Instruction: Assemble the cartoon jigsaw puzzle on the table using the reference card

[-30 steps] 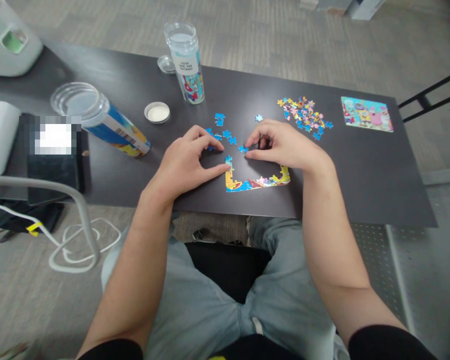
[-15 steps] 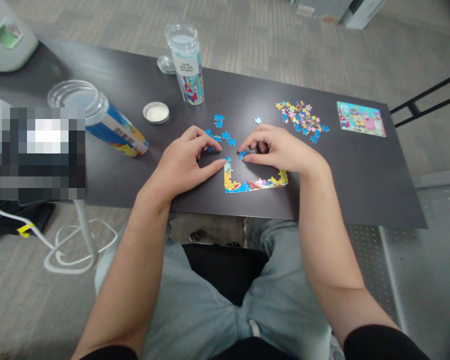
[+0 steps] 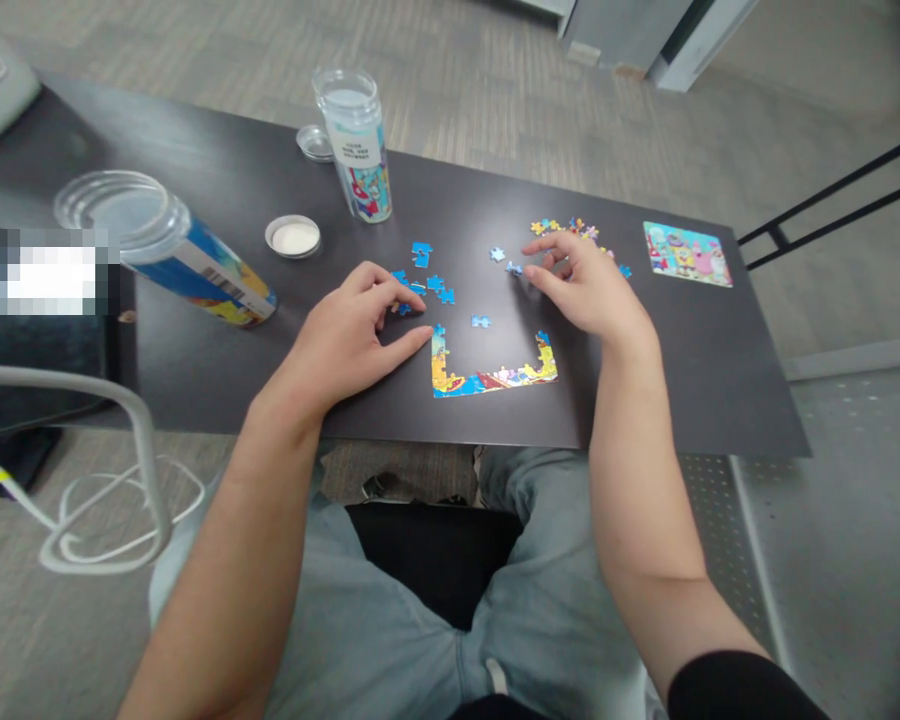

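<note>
A part-built puzzle border [image 3: 491,378] lies near the front edge of the dark table [image 3: 720,370]. My left hand [image 3: 352,335] rests on the table, its thumb at the border's left corner and its fingers by several loose blue pieces [image 3: 427,283]; it holds nothing. My right hand [image 3: 581,285] lies farther back, fingers spread and reaching over a small blue piece [image 3: 513,268] beside the pile of mixed pieces [image 3: 570,228]. One blue piece [image 3: 481,321] lies alone inside the border.
An upright clear tube [image 3: 356,145] stands at the back with its lid [image 3: 313,142] behind it. A second tube [image 3: 172,250] lies on its side at left, beside a white cap [image 3: 293,237]. A picture card [image 3: 686,254] lies at right. A chair frame [image 3: 105,400] is at left.
My right hand let go of the blue piece beside the border's left arm and moved back and right toward the pile. My left hand stayed put.
</note>
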Demonstrator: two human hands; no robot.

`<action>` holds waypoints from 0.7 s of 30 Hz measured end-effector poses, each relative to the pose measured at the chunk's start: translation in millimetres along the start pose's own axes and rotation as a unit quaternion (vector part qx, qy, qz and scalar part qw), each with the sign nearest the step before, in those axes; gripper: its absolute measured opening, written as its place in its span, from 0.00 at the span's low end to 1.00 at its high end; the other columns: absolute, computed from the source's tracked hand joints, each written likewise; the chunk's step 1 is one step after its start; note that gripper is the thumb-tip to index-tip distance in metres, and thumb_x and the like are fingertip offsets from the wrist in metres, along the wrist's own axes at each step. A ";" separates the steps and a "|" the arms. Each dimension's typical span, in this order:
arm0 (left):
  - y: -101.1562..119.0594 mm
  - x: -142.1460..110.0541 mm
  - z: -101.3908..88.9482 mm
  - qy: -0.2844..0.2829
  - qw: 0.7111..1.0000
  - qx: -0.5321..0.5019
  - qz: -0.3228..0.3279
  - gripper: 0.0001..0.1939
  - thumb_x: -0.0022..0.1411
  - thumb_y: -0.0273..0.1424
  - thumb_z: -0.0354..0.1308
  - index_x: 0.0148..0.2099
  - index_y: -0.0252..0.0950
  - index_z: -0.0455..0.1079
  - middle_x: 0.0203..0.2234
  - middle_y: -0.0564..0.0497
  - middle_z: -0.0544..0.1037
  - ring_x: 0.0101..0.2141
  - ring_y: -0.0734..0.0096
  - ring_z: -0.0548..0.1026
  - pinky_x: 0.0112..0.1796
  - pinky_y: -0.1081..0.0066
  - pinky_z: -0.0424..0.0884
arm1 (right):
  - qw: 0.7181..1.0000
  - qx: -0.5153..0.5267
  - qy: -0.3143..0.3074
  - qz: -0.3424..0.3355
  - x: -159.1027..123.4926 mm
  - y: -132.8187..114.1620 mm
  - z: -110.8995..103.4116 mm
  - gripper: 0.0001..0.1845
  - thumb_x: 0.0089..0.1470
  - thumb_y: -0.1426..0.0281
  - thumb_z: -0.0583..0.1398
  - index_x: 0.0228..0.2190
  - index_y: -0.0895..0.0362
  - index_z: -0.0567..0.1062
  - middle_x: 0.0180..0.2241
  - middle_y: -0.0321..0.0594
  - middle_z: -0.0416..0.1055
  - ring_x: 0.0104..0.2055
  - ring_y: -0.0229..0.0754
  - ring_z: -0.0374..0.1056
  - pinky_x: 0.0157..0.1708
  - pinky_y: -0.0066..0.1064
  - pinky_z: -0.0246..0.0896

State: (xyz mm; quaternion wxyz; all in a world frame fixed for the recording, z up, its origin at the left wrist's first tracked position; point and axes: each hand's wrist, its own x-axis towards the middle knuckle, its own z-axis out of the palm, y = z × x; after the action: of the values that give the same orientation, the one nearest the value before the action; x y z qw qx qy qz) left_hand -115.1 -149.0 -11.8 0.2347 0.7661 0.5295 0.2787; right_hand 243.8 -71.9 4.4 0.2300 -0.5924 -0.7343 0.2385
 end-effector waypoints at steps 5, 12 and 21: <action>-1.7 -0.5 2.5 0.005 1.000 0.015 0.007 0.22 0.76 0.42 0.73 0.68 0.47 0.87 0.57 0.46 0.82 0.42 0.60 0.80 0.52 0.52 0.83 | 0.998 -0.025 -0.026 -0.047 6.6 7.1 11.6 0.25 0.74 0.70 0.74 0.68 0.51 0.89 0.45 0.46 0.84 0.53 0.61 0.82 0.65 0.54 0.79; 13.5 -4.2 4.2 -0.049 0.985 0.151 0.066 0.30 0.85 0.51 0.66 0.81 0.51 0.82 0.79 0.39 0.80 0.66 0.39 0.85 0.64 0.43 0.82 | 0.994 -0.077 -0.002 -0.072 1.3 6.2 27.6 0.37 0.77 0.70 0.72 0.82 0.49 0.84 0.54 0.51 0.81 0.59 0.64 0.83 0.76 0.66 0.80; 17.9 -6.1 3.0 -0.053 0.982 0.181 0.033 0.38 0.80 0.56 0.71 0.83 0.49 0.79 0.79 0.34 0.76 0.62 0.37 0.86 0.65 0.39 0.84 | 0.992 -0.075 -0.027 -0.096 1.9 -1.1 31.9 0.28 0.78 0.69 0.74 0.74 0.45 0.92 0.49 0.46 0.77 0.56 0.62 0.80 0.75 0.66 0.79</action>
State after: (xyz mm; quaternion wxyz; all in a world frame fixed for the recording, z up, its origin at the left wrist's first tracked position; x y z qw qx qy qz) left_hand -102.6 -160.8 -3.5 0.1108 0.8264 0.5328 0.1451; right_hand 222.9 -72.8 -19.7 0.1866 -0.5283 -0.8096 0.1752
